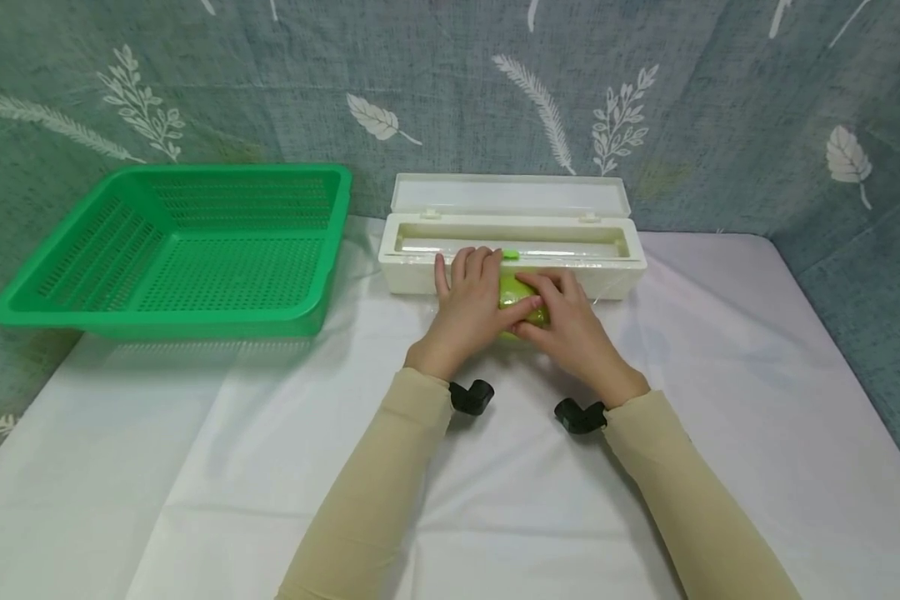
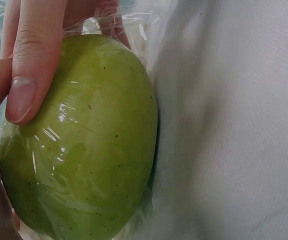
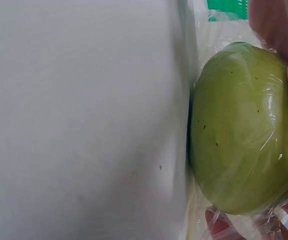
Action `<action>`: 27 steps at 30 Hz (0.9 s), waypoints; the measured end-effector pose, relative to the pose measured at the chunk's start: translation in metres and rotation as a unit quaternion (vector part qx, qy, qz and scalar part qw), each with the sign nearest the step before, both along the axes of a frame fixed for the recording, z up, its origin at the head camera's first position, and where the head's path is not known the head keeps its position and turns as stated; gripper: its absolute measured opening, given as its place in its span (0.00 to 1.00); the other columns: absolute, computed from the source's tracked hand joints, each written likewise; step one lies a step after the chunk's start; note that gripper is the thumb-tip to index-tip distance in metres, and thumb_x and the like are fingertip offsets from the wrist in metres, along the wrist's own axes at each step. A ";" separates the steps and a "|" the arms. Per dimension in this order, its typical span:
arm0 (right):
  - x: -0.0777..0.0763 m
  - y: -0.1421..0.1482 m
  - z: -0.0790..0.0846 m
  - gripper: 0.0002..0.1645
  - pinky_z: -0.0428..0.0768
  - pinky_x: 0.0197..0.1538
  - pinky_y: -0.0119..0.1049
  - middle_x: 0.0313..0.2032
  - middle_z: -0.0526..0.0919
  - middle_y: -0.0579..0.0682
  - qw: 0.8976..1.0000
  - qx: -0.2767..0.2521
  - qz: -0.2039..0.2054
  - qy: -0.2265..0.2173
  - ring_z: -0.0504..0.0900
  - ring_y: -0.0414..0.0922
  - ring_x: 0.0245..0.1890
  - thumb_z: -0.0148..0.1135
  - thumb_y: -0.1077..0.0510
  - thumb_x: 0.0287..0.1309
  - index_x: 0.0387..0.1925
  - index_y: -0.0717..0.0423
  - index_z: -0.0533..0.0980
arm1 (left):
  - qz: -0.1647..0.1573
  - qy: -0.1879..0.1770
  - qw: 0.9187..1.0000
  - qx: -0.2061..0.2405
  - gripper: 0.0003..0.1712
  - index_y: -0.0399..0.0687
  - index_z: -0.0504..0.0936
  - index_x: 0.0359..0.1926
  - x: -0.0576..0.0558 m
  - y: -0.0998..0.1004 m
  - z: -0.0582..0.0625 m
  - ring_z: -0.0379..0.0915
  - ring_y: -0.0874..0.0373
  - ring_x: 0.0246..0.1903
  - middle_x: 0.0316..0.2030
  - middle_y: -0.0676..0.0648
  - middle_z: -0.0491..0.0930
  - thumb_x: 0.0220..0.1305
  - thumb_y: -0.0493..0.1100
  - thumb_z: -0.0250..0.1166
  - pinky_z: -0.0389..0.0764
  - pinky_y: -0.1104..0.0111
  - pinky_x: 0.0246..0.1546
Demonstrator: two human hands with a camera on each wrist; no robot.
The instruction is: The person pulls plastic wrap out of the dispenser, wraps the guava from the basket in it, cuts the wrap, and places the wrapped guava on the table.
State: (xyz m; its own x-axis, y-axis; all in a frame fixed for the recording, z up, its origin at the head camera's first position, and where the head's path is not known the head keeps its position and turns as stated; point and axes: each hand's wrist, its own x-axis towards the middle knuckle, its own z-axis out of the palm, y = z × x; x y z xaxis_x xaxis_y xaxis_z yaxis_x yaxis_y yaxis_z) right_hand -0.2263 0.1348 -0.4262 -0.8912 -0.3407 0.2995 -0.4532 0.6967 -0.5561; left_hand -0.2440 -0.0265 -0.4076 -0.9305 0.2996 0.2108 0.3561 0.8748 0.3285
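A smooth, speckled green fruit [image 1: 513, 290] sits on the white cloth against the front of a white cling film box [image 1: 607, 287]. Clear cling film [image 3: 223, 32] lies over the fruit and gathers in wrinkles around it. My left hand [image 1: 467, 307] holds the fruit's left side, thumb reaching across it. From the right, my right hand [image 1: 573, 332] grips it with curled fingers, and its thumb [image 2: 24, 97] presses the film-covered skin. The two thumbs cross or nearly touch. Both hands partly hide the fruit in the head view.
The box lid [image 1: 510, 195] stands raised at the back. A bright green slider [image 1: 511, 254] sits on the box's front edge. At the left stands a green perforated basket [image 1: 311, 323]. Patterned grey-blue fabric [image 1: 450, 92] hangs behind the white-covered table [image 1: 720, 350].
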 end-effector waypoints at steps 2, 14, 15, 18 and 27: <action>0.000 0.001 0.000 0.39 0.65 0.52 0.45 0.54 0.60 0.53 1.000 0.000 0.000 0.000 0.62 0.50 0.52 0.64 0.43 0.47 0.60 0.46 0.63 | -0.004 -0.002 1.000 -0.002 0.51 0.46 0.58 0.63 0.000 0.000 0.001 0.39 0.52 0.62 0.59 0.47 0.56 0.49 0.78 0.43 0.28 0.48 0.58; 0.000 0.001 0.001 0.39 0.66 0.51 0.44 0.55 0.59 0.51 1.000 0.005 0.000 0.000 0.61 0.49 0.53 0.62 0.39 0.48 0.61 0.46 0.62 | -0.016 -0.018 1.000 -0.013 0.50 0.52 0.54 0.67 -0.002 -0.002 0.003 0.38 0.50 0.62 0.60 0.46 0.55 0.50 0.77 0.41 0.27 0.47 0.58; 0.000 0.001 0.001 0.39 0.66 0.51 0.44 0.55 0.59 0.51 1.000 0.005 0.000 0.001 0.61 0.49 0.53 0.61 0.39 0.48 0.61 0.46 0.62 | -0.017 -0.019 1.000 -0.013 0.50 0.53 0.54 0.67 -0.002 -0.002 0.003 0.38 0.50 0.62 0.60 0.46 0.55 0.50 0.77 0.41 0.27 0.47 0.58; 0.000 0.000 0.002 0.39 0.66 0.51 0.44 0.55 0.60 0.50 1.000 0.013 0.001 0.011 0.62 0.49 0.53 0.61 0.39 0.48 0.60 0.46 0.63 | -0.017 -0.020 1.000 -0.010 0.49 0.55 0.55 0.67 -0.001 -0.003 0.004 0.37 0.50 0.63 0.60 0.45 0.55 0.50 0.77 0.41 0.26 0.48 0.58; 0.000 -0.001 0.005 0.45 0.68 0.50 0.44 0.55 0.63 0.51 0.999 0.044 -0.010 0.026 0.63 0.48 0.53 0.64 0.39 0.44 0.62 0.50 0.60 | -0.020 -0.041 0.999 -0.002 0.51 0.54 0.54 0.67 -0.002 -0.004 0.006 0.36 0.51 0.64 0.61 0.47 0.54 0.48 0.77 0.46 0.24 0.47 0.57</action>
